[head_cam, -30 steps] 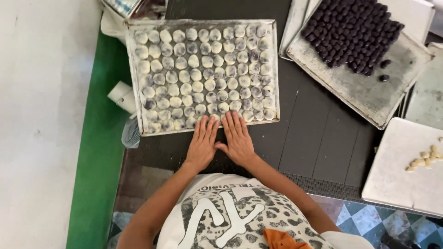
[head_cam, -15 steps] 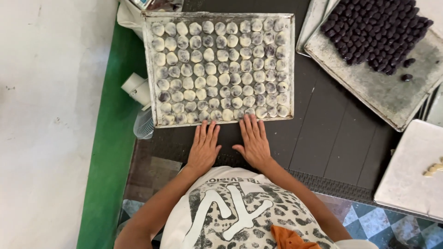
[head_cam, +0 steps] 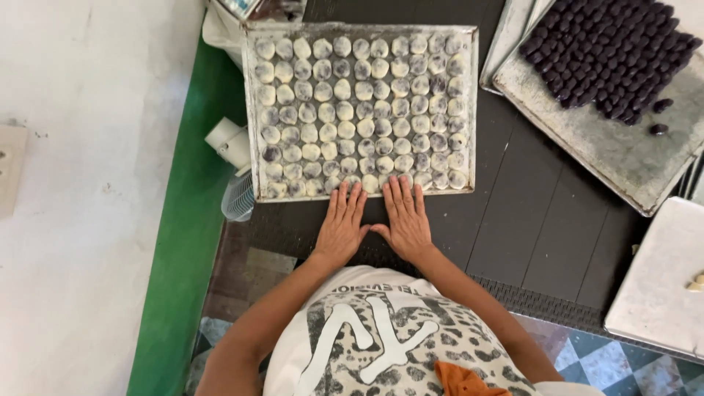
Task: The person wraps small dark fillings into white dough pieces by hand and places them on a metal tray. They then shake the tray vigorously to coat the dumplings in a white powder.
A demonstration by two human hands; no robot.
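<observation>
Dark, ribbed tabletop lies under both palms, and that is where the pressure belongs: with hands this flat, any nudge to the tray is best given evenly through both sets of fingertips, low against the rim, so the tray slides square rather than twisting and the rows of pieces keep their places. Left hand and right hand rest side by side, fully open, fingers straight and only slightly fanned, thumbs angled toward each other and almost touching; neither grips or pinches anything. Their fingertips reach the near edge of the metal tray, touching the rim and seeming to lap just over it toward the closest row, though I cannot tell whether they press on any pieces. Directly beyond the hands the tray is filled with close rows of pale floured dough balls, some showing dark filling through the coating. Left of the hands, a white fan-like appliance sits by the tray's corner. Farther off to the right and beyond, a second worn tray carries a cluster of dark purple balls.
</observation>
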